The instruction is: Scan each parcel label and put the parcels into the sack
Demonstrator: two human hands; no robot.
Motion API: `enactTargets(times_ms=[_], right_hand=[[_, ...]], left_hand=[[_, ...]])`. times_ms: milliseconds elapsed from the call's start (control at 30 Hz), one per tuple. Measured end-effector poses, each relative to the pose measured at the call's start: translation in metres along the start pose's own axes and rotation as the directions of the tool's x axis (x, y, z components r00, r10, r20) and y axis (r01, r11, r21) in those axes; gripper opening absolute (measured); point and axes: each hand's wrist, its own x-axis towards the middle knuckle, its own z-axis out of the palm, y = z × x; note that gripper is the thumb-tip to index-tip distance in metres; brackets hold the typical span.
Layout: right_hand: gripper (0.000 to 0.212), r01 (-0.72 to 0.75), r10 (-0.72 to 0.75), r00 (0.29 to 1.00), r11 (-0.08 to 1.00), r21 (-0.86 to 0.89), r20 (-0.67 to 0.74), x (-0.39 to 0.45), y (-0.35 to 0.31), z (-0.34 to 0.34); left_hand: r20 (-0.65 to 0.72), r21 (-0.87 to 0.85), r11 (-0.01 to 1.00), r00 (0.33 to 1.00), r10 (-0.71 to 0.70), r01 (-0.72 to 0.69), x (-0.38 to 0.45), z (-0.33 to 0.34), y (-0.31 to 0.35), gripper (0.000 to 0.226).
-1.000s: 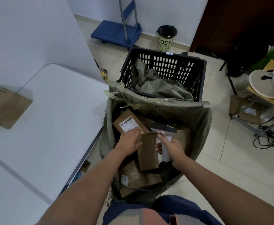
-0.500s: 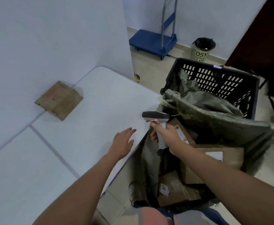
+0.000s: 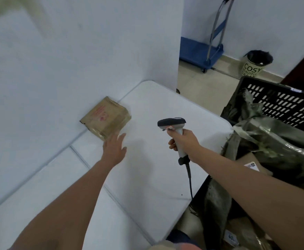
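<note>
I see my left hand [image 3: 114,150] spread flat just short of the crumpled brown red-stamped parcel [image 3: 105,118], my right hand [image 3: 182,141] gripping the scanner [image 3: 174,130].

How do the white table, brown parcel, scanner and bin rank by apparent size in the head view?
1. White table
2. Brown parcel
3. Scanner and bin: look alike; the bin stands much farther away, so unranked.
</note>
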Motion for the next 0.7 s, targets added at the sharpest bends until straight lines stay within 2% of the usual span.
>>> enactTargets(times_ms=[100,233,433,500,600,700], right_hand=[[0.025,-0.02,0.019,1.0,1.0,-0.016,-0.018,0.013,-0.002,0.016],[0.024,-0.041,0.039,0.999,0.998,-0.05,-0.035,0.026,-0.001,0.029],[0.026,-0.066,0.061,0.996,0.995,-0.076,-0.06,0.044,0.0,0.043],[0.026,-0.077,0.073,0.996,0.994,-0.077,-0.056,0.045,0.002,0.047],[0.024,-0.085,0.082,0.996,0.994,-0.075,-0.044,0.045,0.005,0.052],[0.023,-0.082,0.081,0.996,0.994,-0.07,-0.028,0.041,0.007,0.055]], left_hand=[[-0.008,0.042,0.992,0.993,-0.118,0.118,0.031,-0.016,-0.019,0.072],[-0.016,0.043,0.978,0.979,-0.202,0.202,0.064,-0.032,-0.034,0.086],[0.119,0.052,0.93,0.922,-0.368,0.364,0.09,-0.04,-0.049,0.085],[0.135,0.087,0.932,0.923,-0.36,0.351,0.086,-0.036,-0.051,0.083],[0.033,0.179,0.952,0.965,-0.259,0.25,0.073,-0.028,-0.053,0.077],[0.005,0.233,0.955,0.982,-0.188,0.182,0.057,-0.024,-0.045,0.078]])
